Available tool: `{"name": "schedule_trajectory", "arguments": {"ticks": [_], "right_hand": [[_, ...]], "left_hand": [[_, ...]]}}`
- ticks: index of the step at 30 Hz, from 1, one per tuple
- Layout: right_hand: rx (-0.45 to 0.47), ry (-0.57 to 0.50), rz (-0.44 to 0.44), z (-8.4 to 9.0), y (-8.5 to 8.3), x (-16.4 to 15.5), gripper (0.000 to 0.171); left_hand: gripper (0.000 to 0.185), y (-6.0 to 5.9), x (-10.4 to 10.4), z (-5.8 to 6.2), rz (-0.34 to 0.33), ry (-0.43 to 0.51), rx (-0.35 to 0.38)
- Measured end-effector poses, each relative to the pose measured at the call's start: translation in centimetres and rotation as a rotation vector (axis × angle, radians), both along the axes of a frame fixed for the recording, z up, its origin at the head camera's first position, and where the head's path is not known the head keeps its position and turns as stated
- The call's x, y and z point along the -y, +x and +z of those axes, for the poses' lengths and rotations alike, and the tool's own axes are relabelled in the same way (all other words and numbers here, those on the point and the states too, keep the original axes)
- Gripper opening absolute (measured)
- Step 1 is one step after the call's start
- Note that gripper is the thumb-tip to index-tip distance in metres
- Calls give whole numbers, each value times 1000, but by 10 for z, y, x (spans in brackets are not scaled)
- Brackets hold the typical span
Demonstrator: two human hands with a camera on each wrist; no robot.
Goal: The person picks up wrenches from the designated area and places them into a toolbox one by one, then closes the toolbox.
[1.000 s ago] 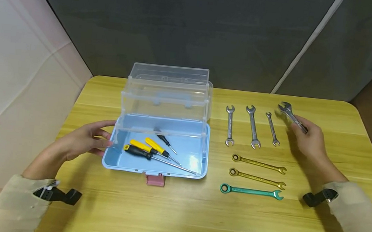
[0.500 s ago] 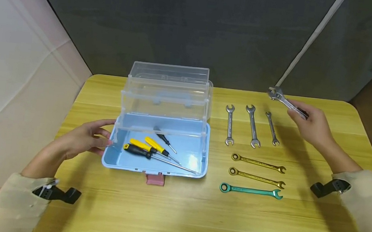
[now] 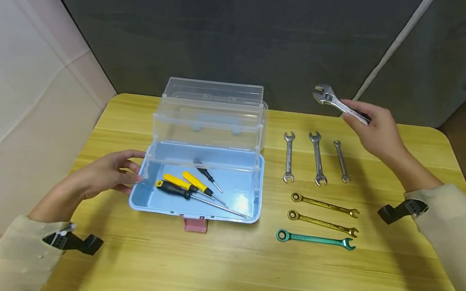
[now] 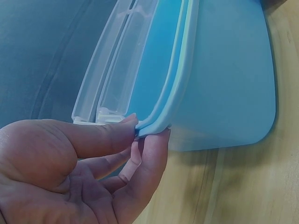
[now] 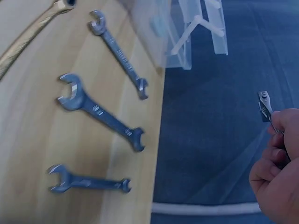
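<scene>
My left hand [image 3: 108,175] pinches the rim at the left end of a light blue toolbox [image 4: 224,79], thumb on top and fingers beneath in the left wrist view. Inside the toolbox lie several screwdrivers, among them a long black-handled screwdriver [image 3: 174,189] and a yellow-handled screwdriver [image 3: 197,184]. My right hand [image 3: 379,131] grips an adjustable wrench [image 3: 338,102] by its handle, raised above the table's back edge with the head pointing left. In the right wrist view my right hand [image 5: 282,158] partly hides the wrench.
Clear trays [image 3: 210,120] stand unfolded at the toolbox's back. Right of it lie three silver open-end wrenches, the middle wrench [image 3: 318,158] among them. In front of these lie two gold ratchet wrenches [image 3: 324,204] and a green ratchet wrench [image 3: 316,239]. A pink latch [image 3: 196,225] hangs at the toolbox's front.
My right hand has lifted the adjustable wrench from beside the small silver wrench and carried it up and leftward. My left hand stays at the toolbox rim.
</scene>
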State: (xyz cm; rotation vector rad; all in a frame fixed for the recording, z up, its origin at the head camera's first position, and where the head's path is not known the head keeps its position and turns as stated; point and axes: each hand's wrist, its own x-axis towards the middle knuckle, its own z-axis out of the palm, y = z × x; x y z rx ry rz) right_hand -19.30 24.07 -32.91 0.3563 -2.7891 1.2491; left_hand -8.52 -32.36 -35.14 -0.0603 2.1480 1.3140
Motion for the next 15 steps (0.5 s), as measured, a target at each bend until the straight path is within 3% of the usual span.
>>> {"name": "schedule_trajectory", "arguments": {"ticks": [15], "right_hand": [[29, -70, 128, 27, -28, 54, 33]], "left_hand": [[68, 1, 0, -1, 9, -2, 7]]}}
